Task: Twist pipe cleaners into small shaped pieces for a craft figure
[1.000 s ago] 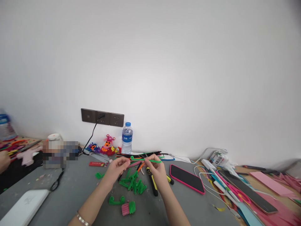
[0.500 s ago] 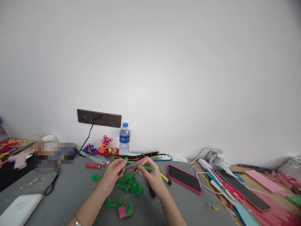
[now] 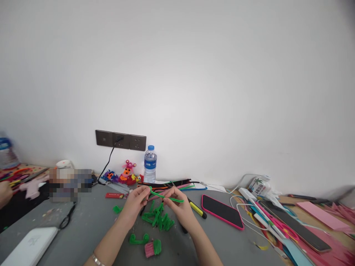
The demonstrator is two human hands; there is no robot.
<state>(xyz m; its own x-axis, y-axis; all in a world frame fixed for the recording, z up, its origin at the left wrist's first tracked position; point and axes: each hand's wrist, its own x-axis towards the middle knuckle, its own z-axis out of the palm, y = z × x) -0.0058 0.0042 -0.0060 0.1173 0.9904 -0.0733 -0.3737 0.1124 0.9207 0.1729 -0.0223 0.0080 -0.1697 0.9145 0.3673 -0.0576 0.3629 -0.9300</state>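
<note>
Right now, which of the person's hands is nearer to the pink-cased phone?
Right. The right hand is left of the pink-cased phone, with a yellow-and-black handle between them. The left hand is farther left, beyond the right hand.

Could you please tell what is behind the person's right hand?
Coloured strands show above the right hand, a yellow-and-black handle at its right, a black tip at its left. What lies between is covered, so whether handle and tip join cannot be seen.
</note>
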